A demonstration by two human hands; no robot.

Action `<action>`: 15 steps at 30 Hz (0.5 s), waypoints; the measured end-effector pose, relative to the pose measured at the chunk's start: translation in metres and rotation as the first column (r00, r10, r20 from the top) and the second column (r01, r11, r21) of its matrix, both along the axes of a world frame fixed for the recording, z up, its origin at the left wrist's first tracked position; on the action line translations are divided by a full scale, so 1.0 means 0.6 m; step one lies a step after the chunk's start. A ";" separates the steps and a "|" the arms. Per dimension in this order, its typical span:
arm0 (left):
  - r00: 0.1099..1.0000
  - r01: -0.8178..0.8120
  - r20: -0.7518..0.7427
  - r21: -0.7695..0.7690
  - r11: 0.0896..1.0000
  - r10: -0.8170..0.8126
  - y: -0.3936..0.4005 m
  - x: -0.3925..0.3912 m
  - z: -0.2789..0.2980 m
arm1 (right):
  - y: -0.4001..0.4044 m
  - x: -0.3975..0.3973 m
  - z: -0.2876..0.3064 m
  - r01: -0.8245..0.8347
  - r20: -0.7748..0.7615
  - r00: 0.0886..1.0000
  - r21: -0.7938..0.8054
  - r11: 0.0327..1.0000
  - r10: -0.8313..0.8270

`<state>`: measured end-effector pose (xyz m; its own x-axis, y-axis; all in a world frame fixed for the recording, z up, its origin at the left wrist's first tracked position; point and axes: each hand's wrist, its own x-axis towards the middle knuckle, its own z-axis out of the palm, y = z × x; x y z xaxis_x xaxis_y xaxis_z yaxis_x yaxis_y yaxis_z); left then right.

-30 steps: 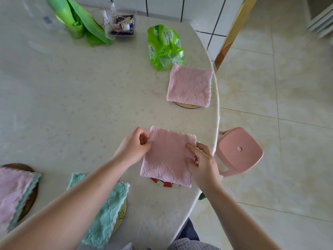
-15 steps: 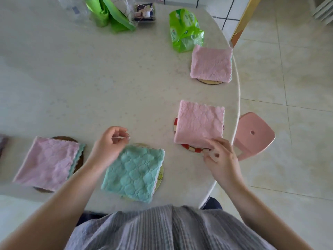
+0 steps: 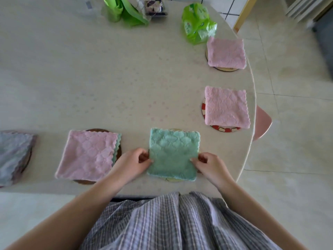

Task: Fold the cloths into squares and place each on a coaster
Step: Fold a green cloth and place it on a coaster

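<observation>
Two hands are on one cloth. My left hand point(image 3: 134, 164) pinches the left edge of the green cloth point(image 3: 173, 154), thumb on top w/ fingers curled under; my right hand point(image 3: 210, 164) pinches the right edge in the same way. The green cloth is folded to a square and lies flat on a round pale coaster point(image 3: 173, 179), of which only a thin part shows at 6 o'clock and a bit at 12 o'clock.

At 9 o'clock from my hands, just beside the left one, a pink cloth point(image 3: 88, 155) w/ green edge lies on a dark brown coaster point(image 3: 84, 181). Further at 9 o'clock, at the frame edge, is a blurred grey-pink cloth point(image 3: 14, 156). At 2 o'clock a folded pink cloth point(image 3: 226, 107) sits on a red-and-white coaster point(image 3: 225, 129). At 1 o'clock, near the table point(image 3: 90, 78) rim, another pink cloth point(image 3: 226, 53) covers a pale wooden coaster point(image 3: 227, 69). Just beside it, at its 10 o'clock, is a green plastic packet point(image 3: 197, 22). At 12 o'clock, far side, a green bag point(image 3: 124, 11). A pink stool point(image 3: 262, 123) shows past the table rim at 3 o'clock.
</observation>
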<state>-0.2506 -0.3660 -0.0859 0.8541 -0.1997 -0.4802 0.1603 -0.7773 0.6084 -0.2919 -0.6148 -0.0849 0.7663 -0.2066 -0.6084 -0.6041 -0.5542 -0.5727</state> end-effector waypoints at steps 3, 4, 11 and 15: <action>0.997 0.081 0.017 0.036 0.996 -0.081 -0.003 0.007 0.009 | 0.015 0.008 0.008 0.044 -0.040 0.998 0.052 0.998 -0.042; 0.995 0.098 0.015 0.031 0.995 -0.099 -0.006 0.008 0.011 | 0.016 0.009 0.012 0.081 -0.026 0.996 0.059 0.995 -0.080; 0.994 0.109 0.009 -0.043 0.993 -0.108 -0.018 0.001 0.011 | 0.011 -0.016 0.009 0.091 0.014 0.996 0.024 0.996 -0.091; 0.996 0.088 -0.002 -0.043 0.995 -0.088 -0.012 -0.003 0.006 | 0.015 -0.026 0.002 0.090 0.081 0.993 -0.017 0.996 -0.088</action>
